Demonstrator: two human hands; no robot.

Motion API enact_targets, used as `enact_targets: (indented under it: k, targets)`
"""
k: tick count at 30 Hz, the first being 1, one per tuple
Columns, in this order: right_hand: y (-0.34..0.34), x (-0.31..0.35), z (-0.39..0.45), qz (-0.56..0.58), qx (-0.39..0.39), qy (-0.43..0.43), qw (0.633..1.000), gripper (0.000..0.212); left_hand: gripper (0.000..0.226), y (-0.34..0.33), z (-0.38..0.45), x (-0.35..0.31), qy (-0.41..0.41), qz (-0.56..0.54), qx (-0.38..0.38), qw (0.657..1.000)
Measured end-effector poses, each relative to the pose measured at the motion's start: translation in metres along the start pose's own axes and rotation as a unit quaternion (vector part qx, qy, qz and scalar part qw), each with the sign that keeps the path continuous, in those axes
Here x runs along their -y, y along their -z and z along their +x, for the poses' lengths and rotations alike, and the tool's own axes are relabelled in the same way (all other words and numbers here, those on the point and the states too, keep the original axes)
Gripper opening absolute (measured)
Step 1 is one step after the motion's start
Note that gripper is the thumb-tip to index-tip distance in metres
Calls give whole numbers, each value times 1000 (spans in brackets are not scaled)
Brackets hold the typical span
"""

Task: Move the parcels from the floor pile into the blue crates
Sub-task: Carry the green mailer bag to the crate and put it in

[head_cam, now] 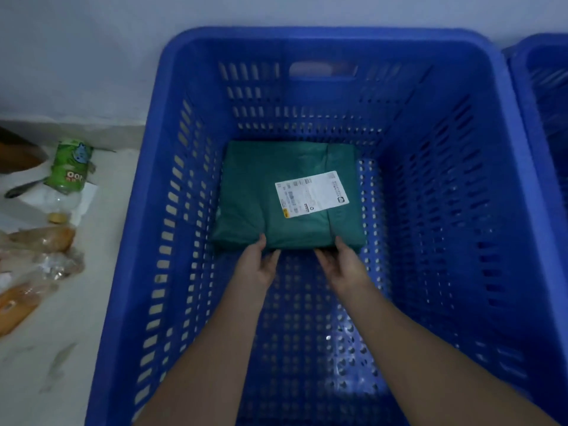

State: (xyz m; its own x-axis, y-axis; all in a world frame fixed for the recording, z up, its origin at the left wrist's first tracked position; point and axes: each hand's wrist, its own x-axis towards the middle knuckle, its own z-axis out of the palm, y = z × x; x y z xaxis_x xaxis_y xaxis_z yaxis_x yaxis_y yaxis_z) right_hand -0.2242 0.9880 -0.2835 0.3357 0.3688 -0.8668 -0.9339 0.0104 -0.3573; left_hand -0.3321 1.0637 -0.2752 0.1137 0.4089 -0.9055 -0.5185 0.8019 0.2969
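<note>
The flat green plastic-wrapped parcel (276, 195) lies on the far floor of the big blue slotted plastic crate (184, 272), straight ahead of both hands, left hand (257, 265) and right hand (343, 262) pinching its near edge equally.

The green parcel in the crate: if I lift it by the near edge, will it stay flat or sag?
The green parcel will probably sag somewhat: its wrapper looks like soft, creased plastic film. That smooth film may also slip, so both hands, left hand and right hand, at its edge seem wise. It lies flat, so rolling or tipping is unlikely.
</note>
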Motion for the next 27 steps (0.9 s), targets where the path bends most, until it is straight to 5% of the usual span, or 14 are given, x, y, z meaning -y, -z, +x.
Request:
enact_targets:
  k: [9, 12, 15, 27]
  targets:
    - [-11, 15, -6, -55, 18, -72, 996, 46, 41, -5, 3, -15, -5, -7, -18, 1000]
    - [-11, 18, -26, -67, 4, -88, 994, 52, 40, -3, -14, -11, 11, 104, -67, 992]
    - [-1, 22, -62, -75, -17, -101, 992, 52, 39, 7, -57, 6, 54, 215, -98, 970]
    - [67, 68, -240, -47, -71, -74, 994, 33, 16, 27, -244, 41, 111, 319, -109, 935]
